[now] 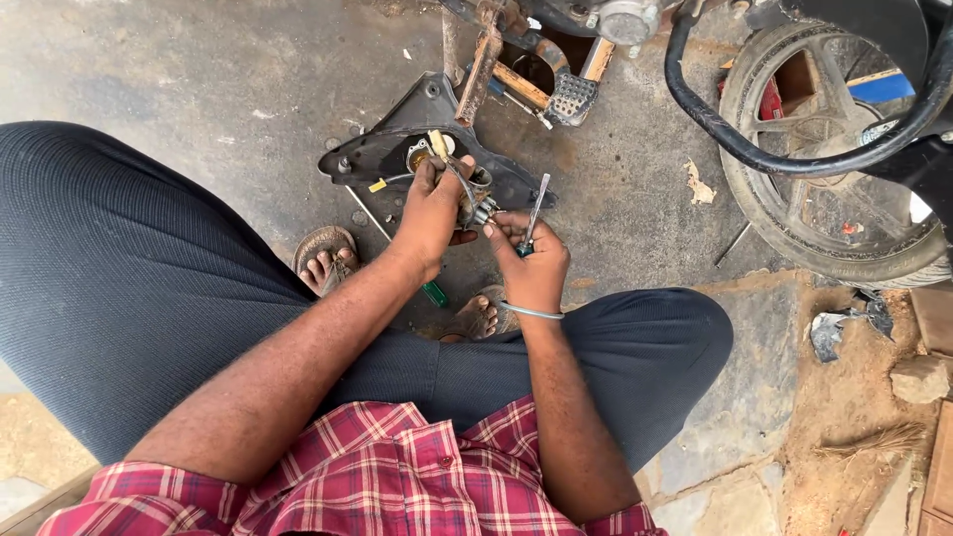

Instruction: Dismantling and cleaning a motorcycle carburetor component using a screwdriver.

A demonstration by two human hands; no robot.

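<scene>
We are at a roadside motorcycle repair spot, working on the ground. The stained concrete floor (199, 60) is littered with scraps, a black plastic body panel (397, 149) lies flat on it, a motorcycle wheel (834, 189) stands at the right, a footrest (571, 97) and frame parts hang above, and a green-handled screwdriver (434, 293) lies by our sandalled feet.
</scene>
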